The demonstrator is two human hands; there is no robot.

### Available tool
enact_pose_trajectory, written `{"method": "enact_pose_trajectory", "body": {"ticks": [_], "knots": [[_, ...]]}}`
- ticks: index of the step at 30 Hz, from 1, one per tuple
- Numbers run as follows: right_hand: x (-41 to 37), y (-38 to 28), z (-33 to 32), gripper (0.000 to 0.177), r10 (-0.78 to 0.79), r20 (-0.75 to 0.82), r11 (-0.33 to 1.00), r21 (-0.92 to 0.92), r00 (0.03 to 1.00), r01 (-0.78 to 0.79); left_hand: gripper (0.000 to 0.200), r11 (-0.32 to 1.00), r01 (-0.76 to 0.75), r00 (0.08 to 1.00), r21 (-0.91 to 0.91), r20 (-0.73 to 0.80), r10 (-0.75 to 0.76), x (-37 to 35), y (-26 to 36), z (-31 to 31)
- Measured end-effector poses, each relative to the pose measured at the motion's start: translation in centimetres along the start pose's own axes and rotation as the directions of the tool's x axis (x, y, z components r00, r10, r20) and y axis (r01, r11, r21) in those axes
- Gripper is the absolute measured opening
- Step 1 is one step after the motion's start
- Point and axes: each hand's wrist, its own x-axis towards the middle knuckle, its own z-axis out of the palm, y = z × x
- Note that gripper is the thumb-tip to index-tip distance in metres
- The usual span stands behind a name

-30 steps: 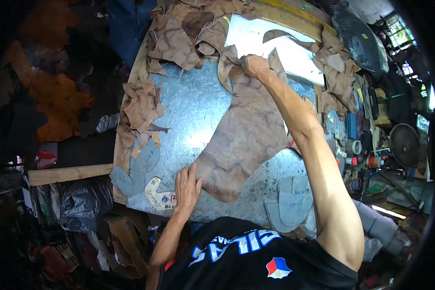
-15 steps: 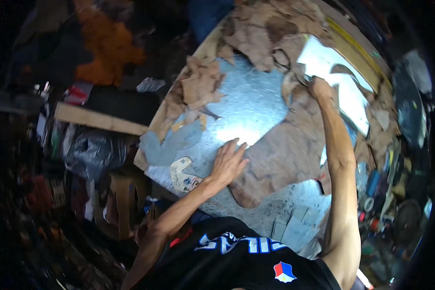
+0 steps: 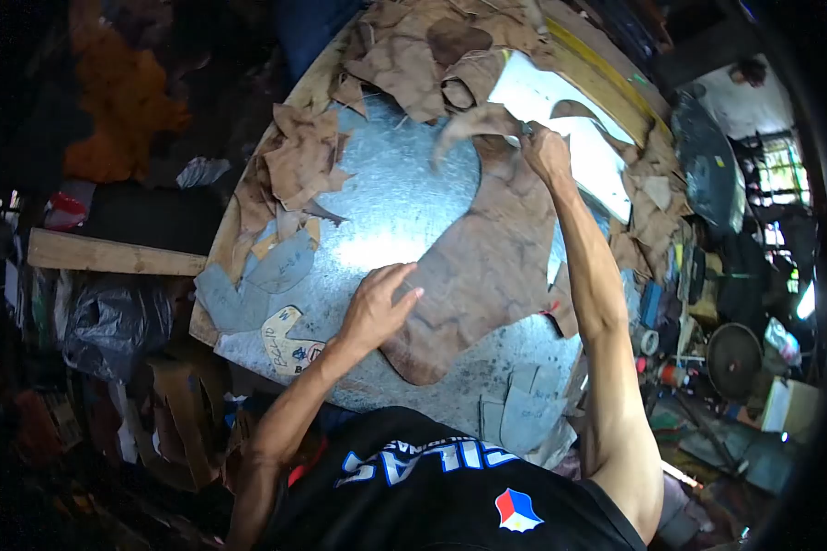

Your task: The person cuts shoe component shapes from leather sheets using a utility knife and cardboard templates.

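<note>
A large brown leather piece (image 3: 487,266) lies across the metal-topped table (image 3: 386,202). My left hand (image 3: 377,303) is at its left edge, palm down, thumb and fingers apart, holding nothing. Up at the leather's far end, my right hand (image 3: 547,154) is closed round something small and dark that I cannot make out. From beside that hand a curved, blurred strip of leather (image 3: 473,124) reaches to the left. A bright white sheet (image 3: 597,156) lies just right of my right hand.
Leather scraps (image 3: 303,156) lie along the table's left side, more at the far end and right. Grey pattern pieces (image 3: 528,413) are near my body, and a cream marked template (image 3: 280,340) is at the left. A wooden plank (image 3: 115,253) juts out leftward.
The view has shifted, so the table appears further left. The curved strip by my right hand now swings out to the left. My left hand's fingers have drawn closer together, with the thumb apart.
</note>
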Motion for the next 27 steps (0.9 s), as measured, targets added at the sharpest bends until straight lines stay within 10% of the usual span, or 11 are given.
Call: {"method": "enact_pose_trajectory", "body": {"ticks": [2, 7, 11, 27], "knots": [[-2.9, -1.5, -4.3, 0.031, 0.082, 0.119, 0.965, 0.239, 0.990, -0.109, 0.050, 0.966, 0.135, 0.988, -0.219, 0.102, -0.115, 1.4, 0.4, 0.1], [-15.5, -6.7, -10.6, 0.018, 0.057, 0.399, 0.271, 0.876, 0.915, -0.399, 0.063, 0.678, 0.250, 0.968, -0.691, 0.193, -0.161, 5.1, 3.3, 2.0], [-24.3, -11.4, -11.1, 0.016, 0.039, 0.535, -0.056, 0.844, 0.844, -0.533, 0.041, 0.293, 0.204, 0.975, -0.934, 0.168, -0.143, 5.8, 3.1, 1.4], [-40.1, -18.9, -7.0, 0.030, -0.189, 0.727, -0.377, 0.567, 0.660, -0.732, 0.027, 0.280, 0.510, 0.855, -0.813, 0.443, -0.271, 0.8, -0.8, -4.1]]}}
